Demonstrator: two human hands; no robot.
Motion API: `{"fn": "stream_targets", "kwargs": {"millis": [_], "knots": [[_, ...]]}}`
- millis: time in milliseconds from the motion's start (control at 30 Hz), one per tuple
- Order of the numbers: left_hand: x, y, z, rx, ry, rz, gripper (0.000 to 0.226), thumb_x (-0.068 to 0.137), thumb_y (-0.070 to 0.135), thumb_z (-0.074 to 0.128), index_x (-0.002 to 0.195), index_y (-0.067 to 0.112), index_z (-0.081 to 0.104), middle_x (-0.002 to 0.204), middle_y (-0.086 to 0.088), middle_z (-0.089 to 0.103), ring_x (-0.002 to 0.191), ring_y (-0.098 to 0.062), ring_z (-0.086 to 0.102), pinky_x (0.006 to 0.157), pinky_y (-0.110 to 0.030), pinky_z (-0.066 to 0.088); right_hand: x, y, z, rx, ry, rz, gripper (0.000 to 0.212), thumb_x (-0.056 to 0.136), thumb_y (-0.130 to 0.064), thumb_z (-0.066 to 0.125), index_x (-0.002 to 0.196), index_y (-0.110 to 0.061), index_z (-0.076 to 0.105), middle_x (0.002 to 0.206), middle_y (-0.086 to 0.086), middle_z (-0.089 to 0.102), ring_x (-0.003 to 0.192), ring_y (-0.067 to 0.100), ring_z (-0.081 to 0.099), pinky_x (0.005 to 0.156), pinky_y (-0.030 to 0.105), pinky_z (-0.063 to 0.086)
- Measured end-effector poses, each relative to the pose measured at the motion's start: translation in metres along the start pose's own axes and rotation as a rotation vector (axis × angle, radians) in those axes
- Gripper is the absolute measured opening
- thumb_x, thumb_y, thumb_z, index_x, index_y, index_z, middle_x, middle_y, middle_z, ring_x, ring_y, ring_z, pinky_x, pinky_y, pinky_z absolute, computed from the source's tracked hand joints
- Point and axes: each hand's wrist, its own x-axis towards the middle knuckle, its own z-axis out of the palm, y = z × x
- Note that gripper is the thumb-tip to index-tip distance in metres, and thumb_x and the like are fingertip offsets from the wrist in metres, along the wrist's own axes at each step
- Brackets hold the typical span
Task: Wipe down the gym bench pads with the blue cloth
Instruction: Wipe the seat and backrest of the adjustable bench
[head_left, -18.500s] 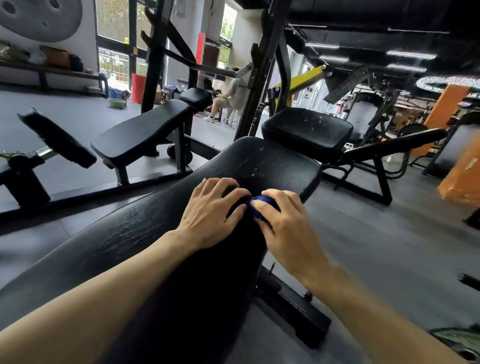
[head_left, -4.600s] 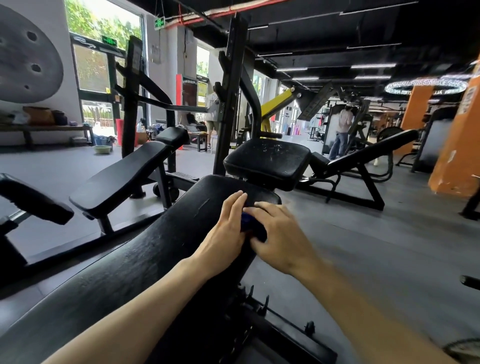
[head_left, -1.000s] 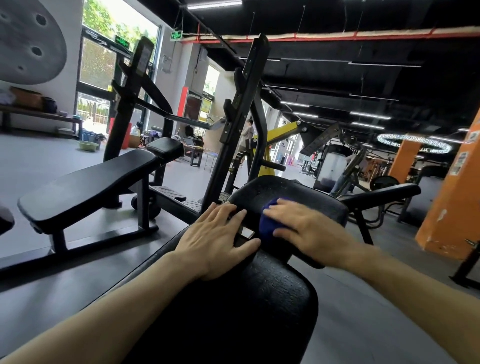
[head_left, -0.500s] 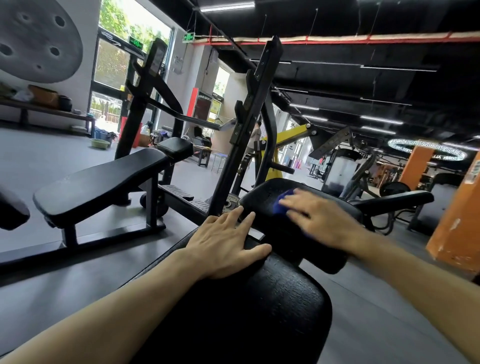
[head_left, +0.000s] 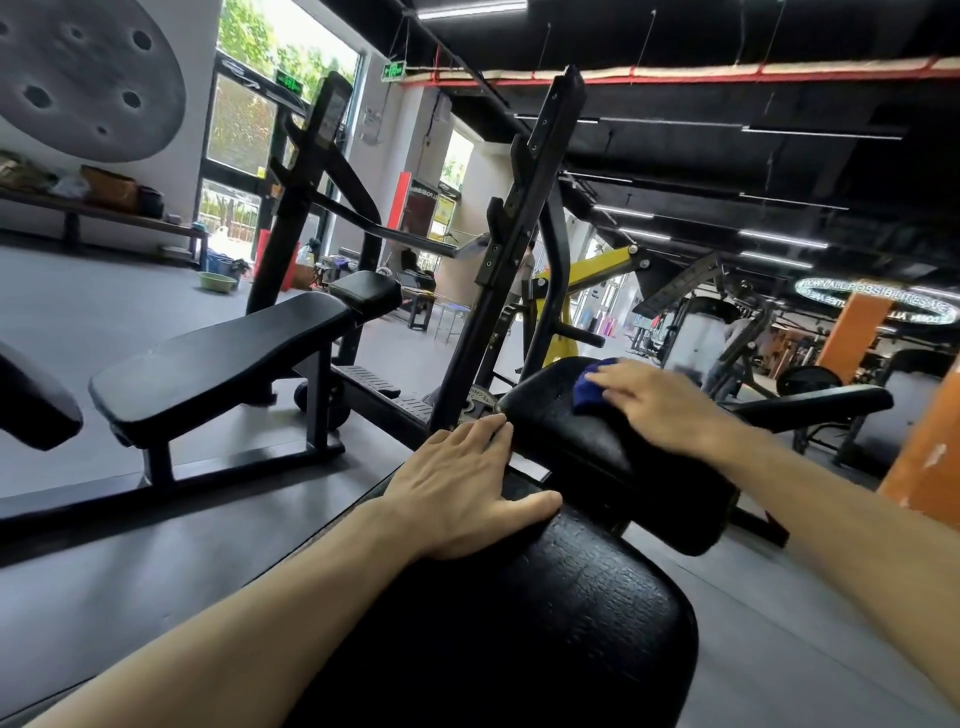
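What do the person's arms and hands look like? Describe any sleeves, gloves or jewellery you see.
Both forearms are bare up to the frame edge, with no sleeve in view. The left hand and right hand are ungloved. No ring, watch or wristband shows on either wrist or on the visible fingers. No markings are visible. The right hand is slightly motion-blurred.
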Motion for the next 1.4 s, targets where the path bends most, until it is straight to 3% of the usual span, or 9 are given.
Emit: {"fn": "stream_targets", "kwargs": {"millis": [100,200,333,433,533,600,800,1100,1400], "knots": [[0.001,0.001,0.001,0.011,0.005,-0.009,0.111,0.085,0.089,0.015,0.163,0.011,0.007,0.172,-0.003,0.001,0.157,-0.013,0.001,0.128,-0.037,0.004,0.027,0.002,0.005,-0.022,0.059,0.176,0.036,0.105,-0.024,0.047,0.139,-0.028,0.058,0.141,0.002,0.057,0.128,0.025,0.052,0.107,0.035,0.037],[0.003,0.003,0.002,0.042,0.003,-0.011,0.108,0.089,0.085,0.016,0.162,0.006,0.005,0.171,-0.008,0.000,0.157,-0.014,-0.006,0.128,-0.036,-0.003,0.013,-0.035,0.025,-0.028,0.021,-0.018,0.039,0.105,-0.020,0.047,0.142,-0.026,0.056,0.148,-0.003,0.051,0.138,0.019,0.042,0.117,0.034,0.029],[0.004,0.001,0.005,0.046,0.006,-0.028,0.109,0.088,0.085,0.016,0.163,0.006,0.004,0.171,-0.009,0.001,0.158,-0.016,-0.006,0.128,-0.037,-0.002,-0.026,-0.053,0.022,0.039,-0.087,-0.334,0.041,0.102,-0.019,0.055,0.141,-0.030,0.057,0.149,-0.017,0.044,0.147,0.002,0.024,0.121,0.017,0.012],[0.003,0.001,0.005,0.027,0.011,-0.028,0.110,0.087,0.086,0.017,0.163,0.007,0.006,0.171,-0.008,0.002,0.158,-0.016,-0.004,0.128,-0.036,0.000,-0.005,-0.019,0.006,0.046,-0.014,-0.128,0.037,0.102,-0.014,0.055,0.136,-0.026,0.062,0.145,-0.007,0.055,0.138,0.013,0.044,0.106,0.002,0.017],[0.004,0.001,0.005,0.016,0.020,-0.031,0.111,0.086,0.088,0.018,0.163,0.007,0.007,0.171,-0.007,0.003,0.158,-0.017,-0.002,0.129,-0.038,0.004,0.029,-0.009,0.006,-0.027,0.049,0.093,0.035,0.105,-0.018,0.048,0.133,-0.031,0.064,0.138,0.000,0.060,0.125,0.023,0.053,0.105,0.029,0.036],[0.005,0.001,0.006,0.016,0.014,-0.029,0.112,0.086,0.088,0.018,0.163,0.007,0.007,0.171,-0.008,0.004,0.158,-0.017,0.000,0.128,-0.039,0.006,0.040,-0.021,0.021,-0.064,0.020,0.029,0.037,0.105,-0.018,0.044,0.131,-0.035,0.064,0.138,-0.003,0.057,0.127,0.020,0.050,0.109,0.038,0.038],[0.005,0.000,0.007,0.043,0.054,-0.006,0.112,0.086,0.087,0.014,0.161,0.003,0.013,0.170,-0.013,0.013,0.158,-0.020,0.007,0.129,-0.038,0.004,0.015,-0.057,0.039,-0.041,-0.167,-0.349,0.051,0.102,-0.008,0.046,0.140,-0.039,0.056,0.156,-0.007,0.038,0.150,0.011,0.019,0.125,0.037,0.016],[0.004,-0.001,0.008,0.032,0.095,-0.013,0.111,0.086,0.087,0.020,0.159,0.004,0.023,0.167,-0.013,0.022,0.155,-0.024,0.019,0.127,-0.041,0.014,-0.091,-0.017,-0.003,-0.113,-0.170,-0.361,0.066,0.093,0.006,0.054,0.137,-0.043,0.058,0.155,-0.023,0.033,0.149,-0.009,0.005,0.117,0.007,0.000],[0.007,-0.002,0.011,0.050,0.126,-0.004,0.113,0.079,0.090,0.012,0.151,0.007,0.036,0.158,-0.011,0.040,0.148,-0.025,0.033,0.122,-0.043,0.026,0.015,-0.075,0.037,-0.126,-0.129,-0.310,0.042,0.106,-0.024,0.046,0.147,-0.028,0.050,0.156,-0.005,0.040,0.150,0.015,0.022,0.123,0.031,0.016]]}}
